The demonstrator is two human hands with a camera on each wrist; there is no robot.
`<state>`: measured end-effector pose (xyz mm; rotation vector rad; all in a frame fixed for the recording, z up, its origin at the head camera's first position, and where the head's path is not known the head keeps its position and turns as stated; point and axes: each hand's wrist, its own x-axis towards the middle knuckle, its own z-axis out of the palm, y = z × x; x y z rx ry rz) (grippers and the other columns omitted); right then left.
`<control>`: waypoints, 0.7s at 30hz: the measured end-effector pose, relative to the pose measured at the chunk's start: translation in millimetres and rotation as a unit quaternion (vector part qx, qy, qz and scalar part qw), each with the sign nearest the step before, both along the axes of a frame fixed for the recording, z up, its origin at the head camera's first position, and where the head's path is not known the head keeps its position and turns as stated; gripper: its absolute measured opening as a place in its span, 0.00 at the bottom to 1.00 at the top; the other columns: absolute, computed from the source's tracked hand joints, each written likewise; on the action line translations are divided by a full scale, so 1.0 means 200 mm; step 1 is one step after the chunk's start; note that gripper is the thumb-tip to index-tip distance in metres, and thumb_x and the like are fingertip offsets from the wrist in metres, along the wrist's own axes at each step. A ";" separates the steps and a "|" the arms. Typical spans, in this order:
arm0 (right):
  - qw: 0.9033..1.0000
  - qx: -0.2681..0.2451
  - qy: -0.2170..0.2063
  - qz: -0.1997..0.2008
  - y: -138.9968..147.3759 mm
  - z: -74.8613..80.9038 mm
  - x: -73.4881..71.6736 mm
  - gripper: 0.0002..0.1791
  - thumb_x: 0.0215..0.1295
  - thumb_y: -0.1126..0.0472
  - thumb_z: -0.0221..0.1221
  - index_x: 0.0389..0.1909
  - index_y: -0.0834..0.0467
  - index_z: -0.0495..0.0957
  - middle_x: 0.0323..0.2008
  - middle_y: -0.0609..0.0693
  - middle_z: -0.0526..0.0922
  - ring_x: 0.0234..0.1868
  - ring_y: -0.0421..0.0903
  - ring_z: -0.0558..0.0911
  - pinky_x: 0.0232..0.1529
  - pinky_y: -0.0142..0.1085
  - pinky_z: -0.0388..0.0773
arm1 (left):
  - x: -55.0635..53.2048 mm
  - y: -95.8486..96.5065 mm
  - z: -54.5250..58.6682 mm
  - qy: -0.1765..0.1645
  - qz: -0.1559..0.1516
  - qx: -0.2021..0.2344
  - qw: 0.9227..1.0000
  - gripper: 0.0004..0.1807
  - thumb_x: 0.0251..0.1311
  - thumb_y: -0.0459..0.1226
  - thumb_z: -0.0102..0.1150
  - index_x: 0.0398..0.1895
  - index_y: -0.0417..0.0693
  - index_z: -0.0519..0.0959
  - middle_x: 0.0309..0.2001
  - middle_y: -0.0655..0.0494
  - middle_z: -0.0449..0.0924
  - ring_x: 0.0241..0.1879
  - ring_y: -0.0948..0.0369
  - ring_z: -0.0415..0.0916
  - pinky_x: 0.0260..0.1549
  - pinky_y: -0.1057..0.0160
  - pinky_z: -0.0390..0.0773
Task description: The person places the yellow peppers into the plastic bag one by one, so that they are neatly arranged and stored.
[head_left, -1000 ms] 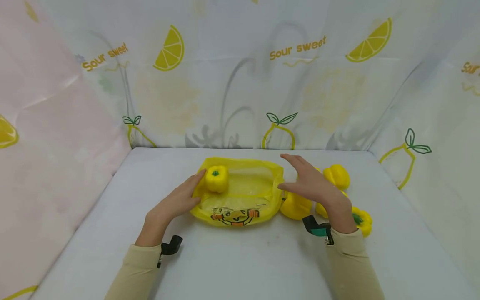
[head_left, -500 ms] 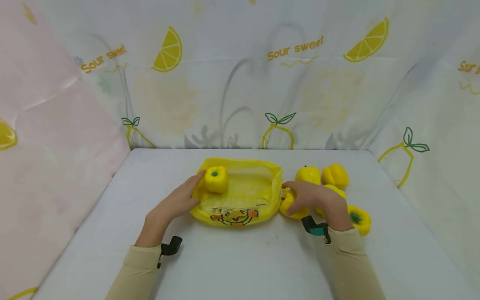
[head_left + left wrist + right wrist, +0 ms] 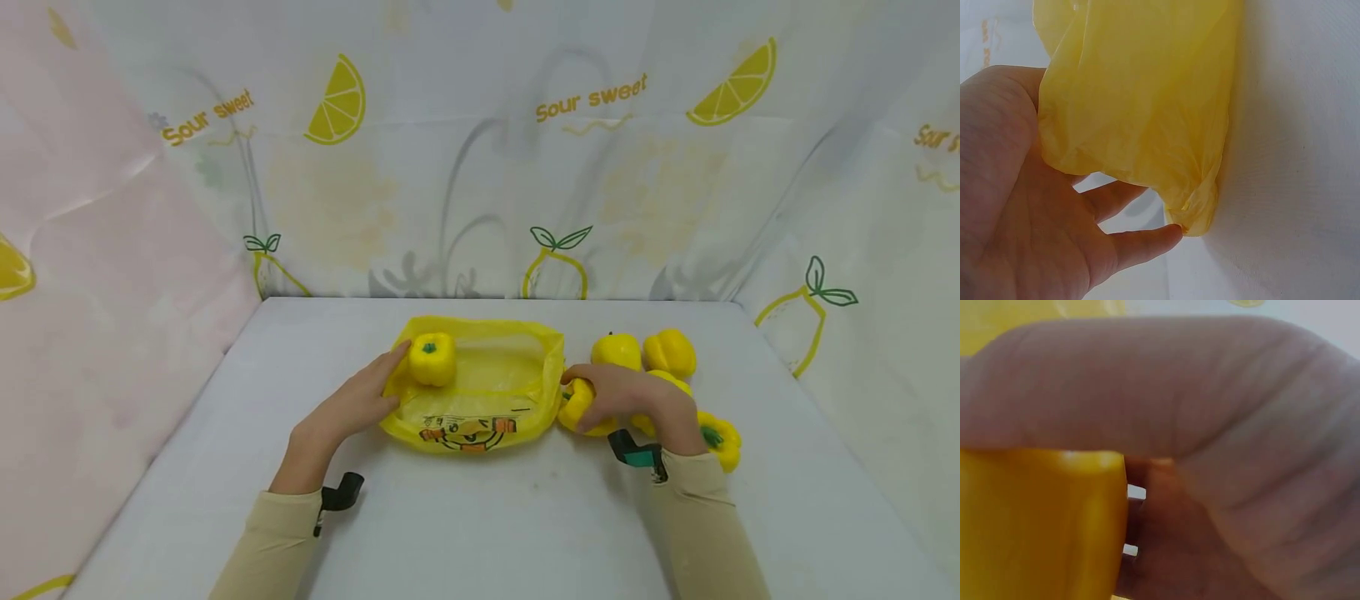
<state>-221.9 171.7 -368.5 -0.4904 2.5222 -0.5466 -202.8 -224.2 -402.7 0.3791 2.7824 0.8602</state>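
A yellow plastic bag (image 3: pixel 480 429) with a printed cartoon face lies open-mouthed on the white table, a yellow bell pepper (image 3: pixel 432 360) inside its left end. My left hand (image 3: pixel 356 402) rests against the bag's left side. In the left wrist view its fingers reach behind the plastic bag (image 3: pixel 1141 112), one fingertip at the lower corner. Just right of the bag, my right hand (image 3: pixel 628 393) grips another bell pepper (image 3: pixel 576 405), partly covered by the hand. The right wrist view shows the thumb lying across this pepper (image 3: pixel 1041 525) and the other fingers behind it.
Several more yellow bell peppers stand close behind and beside my right hand: one at the back (image 3: pixel 617 350), one at the back right (image 3: pixel 670 353) and one near the right sleeve (image 3: pixel 718 440). A lemon-printed cloth (image 3: pixel 450 167) hangs behind the table.
My right hand, spread above the peppers a second ago, has come down and closed round the pepper nearest the bag. The left hand and the bag stay where they were.
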 end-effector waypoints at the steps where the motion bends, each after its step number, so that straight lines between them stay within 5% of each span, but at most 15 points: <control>1: 1.000 -0.005 0.004 0.004 0.01 0.00 0.00 0.41 0.46 0.51 0.72 0.66 0.50 0.71 0.56 0.49 0.78 0.48 0.48 0.74 0.51 0.43 0.72 | 0.00 0.00 0.00 0.001 0.000 0.000 1.000 0.44 0.63 0.32 0.48 0.81 0.54 0.43 0.80 0.45 0.45 0.79 0.43 0.44 0.75 0.38 0.48; 10: 0.992 -0.116 0.036 0.023 0.10 0.07 0.01 0.38 0.47 0.57 0.70 0.64 0.51 0.72 0.56 0.53 0.76 0.46 0.48 0.74 0.45 0.38 0.75 | 0.01 -0.01 0.00 0.004 -0.002 0.000 1.000 0.45 0.63 0.33 0.48 0.81 0.54 0.42 0.80 0.45 0.45 0.79 0.43 0.43 0.76 0.38 0.48; 17: 0.969 -0.233 0.086 0.007 0.08 0.11 0.01 0.35 0.52 0.55 0.70 0.64 0.50 0.72 0.62 0.54 0.74 0.49 0.49 0.76 0.49 0.35 0.78 | 0.01 -0.01 0.00 0.004 -0.004 0.008 1.000 0.45 0.62 0.33 0.48 0.81 0.54 0.42 0.80 0.47 0.46 0.79 0.45 0.43 0.76 0.39 0.48; 21: 0.950 -0.286 0.121 -0.010 0.00 0.12 0.01 0.37 0.53 0.55 0.71 0.65 0.47 0.71 0.66 0.49 0.73 0.56 0.48 0.75 0.61 0.41 0.75 | 0.01 -0.01 -0.01 0.004 -0.004 0.008 1.000 0.45 0.62 0.32 0.48 0.81 0.54 0.42 0.80 0.47 0.46 0.79 0.45 0.44 0.76 0.39 0.48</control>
